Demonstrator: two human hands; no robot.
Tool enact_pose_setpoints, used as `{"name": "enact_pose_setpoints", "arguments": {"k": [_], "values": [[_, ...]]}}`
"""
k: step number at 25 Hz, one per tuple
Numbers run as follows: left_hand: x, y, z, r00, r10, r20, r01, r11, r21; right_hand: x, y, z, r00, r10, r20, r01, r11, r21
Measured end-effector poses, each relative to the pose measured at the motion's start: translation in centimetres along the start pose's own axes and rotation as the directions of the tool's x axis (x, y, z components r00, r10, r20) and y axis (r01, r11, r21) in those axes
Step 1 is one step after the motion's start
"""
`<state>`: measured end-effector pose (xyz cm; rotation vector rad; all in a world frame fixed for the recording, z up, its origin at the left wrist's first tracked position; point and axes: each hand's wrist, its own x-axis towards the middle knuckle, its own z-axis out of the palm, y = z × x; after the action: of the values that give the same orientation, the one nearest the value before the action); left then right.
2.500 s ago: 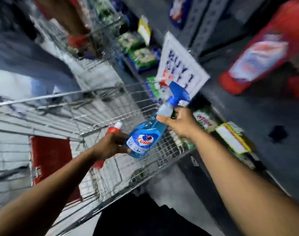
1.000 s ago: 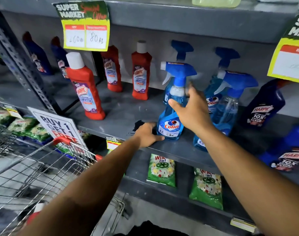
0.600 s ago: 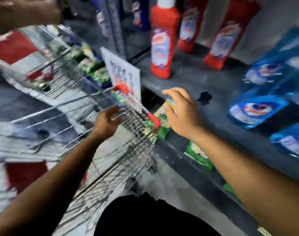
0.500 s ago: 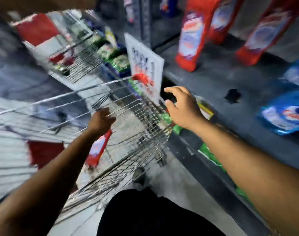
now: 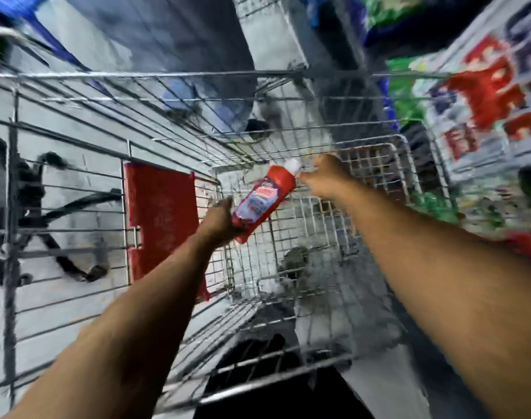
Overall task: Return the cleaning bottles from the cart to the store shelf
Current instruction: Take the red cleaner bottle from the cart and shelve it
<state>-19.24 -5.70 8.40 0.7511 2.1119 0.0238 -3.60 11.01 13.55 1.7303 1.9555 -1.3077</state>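
Note:
I look straight down into the wire cart (image 5: 379, 164). A red cleaner bottle (image 5: 262, 201) with a white cap and a pale label is tilted inside the basket, cap pointing up and right. My left hand (image 5: 220, 222) grips its lower end. My right hand (image 5: 326, 176) is closed on the neck just beside the cap. The store shelf and the bottles on it are out of frame.
A red plastic flap (image 5: 161, 225) hangs on the cart's child-seat panel at the left. Green packets (image 5: 406, 95) and a white sign with red lettering (image 5: 487, 95) blur past at the upper right. Grey floor shows through the wire mesh.
The blue spray bottle was left on the shelf. My view swung down into the cart, both hands reached in, and they now hold the red bottle lifted off the basket floor.

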Motion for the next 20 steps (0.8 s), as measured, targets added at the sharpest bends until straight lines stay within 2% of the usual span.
{"name": "enact_pose_setpoints", "arguments": {"k": [2, 4, 6, 9, 12, 15, 17, 20], "values": [[2.5, -0.1, 0.9, 0.991, 0.073, 0.11, -0.086, 0.99, 0.111, 3.2, 0.1, 3.0, 0.995, 0.094, -0.014, -0.093, 0.994, 0.056], [4.6, -1.1, 3.1, 0.984, 0.124, 0.13, -0.138, 0.985, 0.106, 5.6, 0.4, 5.5, 0.98, 0.197, -0.011, -0.192, 0.967, 0.166], [5.7, -1.3, 3.9, 0.976, 0.203, 0.08, -0.218, 0.919, 0.328, 7.5, 0.7, 7.9, 0.964, 0.265, 0.005, -0.259, 0.936, 0.237], [7.0, -1.3, 4.2, 0.961, 0.235, 0.142, -0.275, 0.805, 0.526, 9.3, 1.1, 10.3, 0.948, 0.318, 0.002, -0.309, 0.918, 0.25], [8.3, -2.0, 4.4, 0.991, 0.106, 0.08, -0.13, 0.887, 0.444, 10.0, 1.4, 10.8, 0.931, 0.364, -0.01, -0.342, 0.883, 0.323], [7.1, -1.9, 4.5, 0.988, 0.132, 0.079, -0.152, 0.912, 0.382, 9.1, 2.1, 10.4, 0.937, 0.349, 0.0, -0.309, 0.83, 0.464], [5.5, -1.2, 4.6, 0.98, 0.186, 0.077, -0.199, 0.953, 0.228, 8.1, 2.6, 9.2, 0.947, 0.322, -0.011, -0.265, 0.799, 0.54], [2.8, 0.3, 3.9, 0.974, 0.188, 0.125, -0.187, 0.982, -0.025, 7.4, 5.0, 6.6, 0.966, 0.258, 0.016, -0.219, 0.784, 0.581]]}}
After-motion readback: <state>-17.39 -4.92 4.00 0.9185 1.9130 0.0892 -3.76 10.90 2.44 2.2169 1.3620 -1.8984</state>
